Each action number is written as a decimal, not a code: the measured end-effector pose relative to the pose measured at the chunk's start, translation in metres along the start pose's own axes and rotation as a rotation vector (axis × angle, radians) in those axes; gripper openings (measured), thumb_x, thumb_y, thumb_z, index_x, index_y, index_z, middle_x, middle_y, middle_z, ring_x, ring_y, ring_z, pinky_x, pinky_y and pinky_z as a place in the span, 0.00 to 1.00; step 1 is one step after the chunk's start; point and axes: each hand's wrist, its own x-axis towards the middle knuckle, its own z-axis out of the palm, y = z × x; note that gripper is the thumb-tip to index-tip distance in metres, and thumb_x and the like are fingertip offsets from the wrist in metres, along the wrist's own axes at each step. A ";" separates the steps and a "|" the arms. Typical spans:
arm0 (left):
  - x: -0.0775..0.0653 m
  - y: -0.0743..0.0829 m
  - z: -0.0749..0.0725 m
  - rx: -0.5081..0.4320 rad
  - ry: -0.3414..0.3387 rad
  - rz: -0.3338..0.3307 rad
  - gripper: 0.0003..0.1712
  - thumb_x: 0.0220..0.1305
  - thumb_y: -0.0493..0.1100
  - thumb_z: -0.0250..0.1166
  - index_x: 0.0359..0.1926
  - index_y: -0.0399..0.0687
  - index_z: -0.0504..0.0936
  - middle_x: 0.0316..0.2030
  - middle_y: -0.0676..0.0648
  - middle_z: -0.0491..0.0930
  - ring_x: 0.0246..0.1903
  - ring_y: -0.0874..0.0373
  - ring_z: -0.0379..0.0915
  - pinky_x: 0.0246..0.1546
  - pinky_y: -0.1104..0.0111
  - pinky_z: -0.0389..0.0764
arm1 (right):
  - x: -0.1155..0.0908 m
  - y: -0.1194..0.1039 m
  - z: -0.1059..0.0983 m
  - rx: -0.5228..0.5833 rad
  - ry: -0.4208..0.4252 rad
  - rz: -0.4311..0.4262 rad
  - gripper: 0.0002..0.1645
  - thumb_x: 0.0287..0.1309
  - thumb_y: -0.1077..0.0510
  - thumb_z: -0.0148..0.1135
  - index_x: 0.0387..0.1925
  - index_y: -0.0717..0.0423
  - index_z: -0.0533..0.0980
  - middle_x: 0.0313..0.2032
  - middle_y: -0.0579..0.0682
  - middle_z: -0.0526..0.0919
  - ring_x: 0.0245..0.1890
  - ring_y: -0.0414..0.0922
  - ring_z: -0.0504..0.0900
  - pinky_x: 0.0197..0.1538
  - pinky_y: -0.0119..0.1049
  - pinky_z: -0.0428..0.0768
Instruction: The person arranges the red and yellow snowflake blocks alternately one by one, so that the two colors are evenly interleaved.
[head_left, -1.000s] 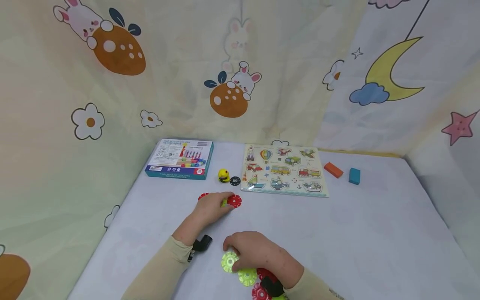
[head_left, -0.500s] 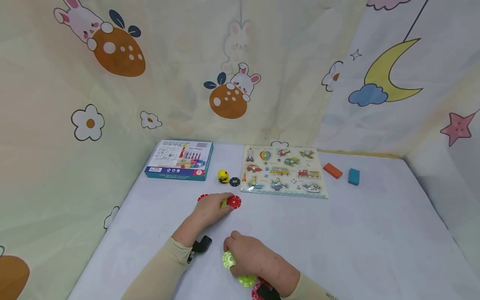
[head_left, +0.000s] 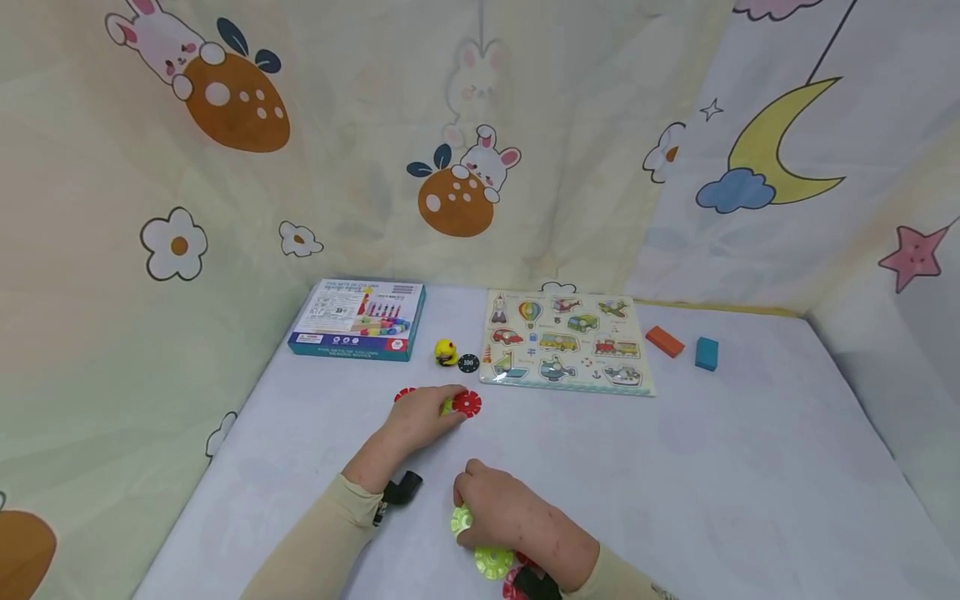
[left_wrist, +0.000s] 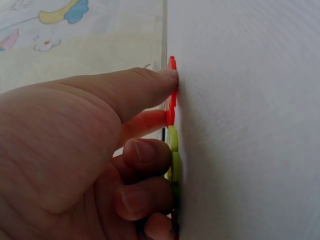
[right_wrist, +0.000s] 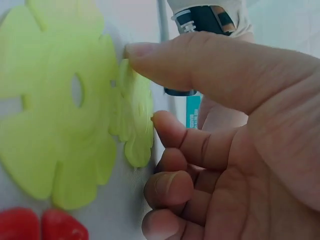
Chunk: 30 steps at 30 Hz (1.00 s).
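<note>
In the head view my left hand [head_left: 422,415] grips a red notched plastic disc [head_left: 467,404] that lies flat on the table. The left wrist view shows the thumb and forefinger at this disc's edges; the other fingers curl beside a yellow-green disc [left_wrist: 173,150]. Another red disc [head_left: 405,393] peeks out behind the hand. Nearer the front, my right hand [head_left: 498,508] pinches a yellow-green notched disc [head_left: 461,520] between thumb and forefinger. Close by lie a second yellow-green disc [head_left: 493,562] and a red disc [head_left: 513,582], partly covered by the right wrist camera.
Along the back stand a boxed set [head_left: 358,321], a yellow duck figure [head_left: 446,352], a black chip marked 100 [head_left: 468,363] and a vehicle puzzle board [head_left: 567,342]. An orange block [head_left: 664,342] and a blue block [head_left: 707,353] sit right of the board. Printed cloth hangs around the table.
My right hand has closed its thumb and fingers on the nearest yellow-green disc and shifted it slightly to the right. The left hand has stayed on the red disc.
</note>
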 end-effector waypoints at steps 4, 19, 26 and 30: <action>0.000 -0.002 0.000 -0.001 -0.001 -0.005 0.31 0.58 0.59 0.65 0.63 0.62 0.72 0.56 0.53 0.75 0.54 0.53 0.70 0.50 0.54 0.73 | 0.000 -0.001 0.000 -0.008 0.002 0.000 0.20 0.40 0.45 0.76 0.32 0.48 0.76 0.31 0.42 0.67 0.26 0.37 0.69 0.27 0.27 0.72; 0.000 -0.003 0.000 0.013 0.016 0.000 0.31 0.57 0.59 0.65 0.62 0.63 0.73 0.56 0.54 0.75 0.53 0.55 0.70 0.50 0.55 0.73 | -0.013 -0.003 -0.023 0.141 -0.022 -0.119 0.14 0.49 0.55 0.72 0.37 0.41 0.77 0.24 0.36 0.74 0.25 0.35 0.71 0.29 0.29 0.73; -0.001 -0.001 0.003 0.015 0.015 -0.001 0.30 0.58 0.58 0.65 0.61 0.63 0.74 0.55 0.53 0.75 0.52 0.54 0.71 0.49 0.54 0.73 | -0.023 0.017 -0.069 0.448 -0.083 -0.155 0.13 0.56 0.62 0.63 0.42 0.45 0.83 0.26 0.43 0.81 0.19 0.43 0.77 0.28 0.35 0.76; -0.001 0.000 0.003 0.032 0.017 0.004 0.30 0.58 0.60 0.64 0.61 0.63 0.74 0.56 0.54 0.75 0.52 0.55 0.71 0.49 0.55 0.73 | -0.020 0.036 -0.085 0.567 0.032 -0.122 0.10 0.58 0.61 0.62 0.41 0.48 0.84 0.27 0.46 0.83 0.22 0.45 0.79 0.32 0.41 0.79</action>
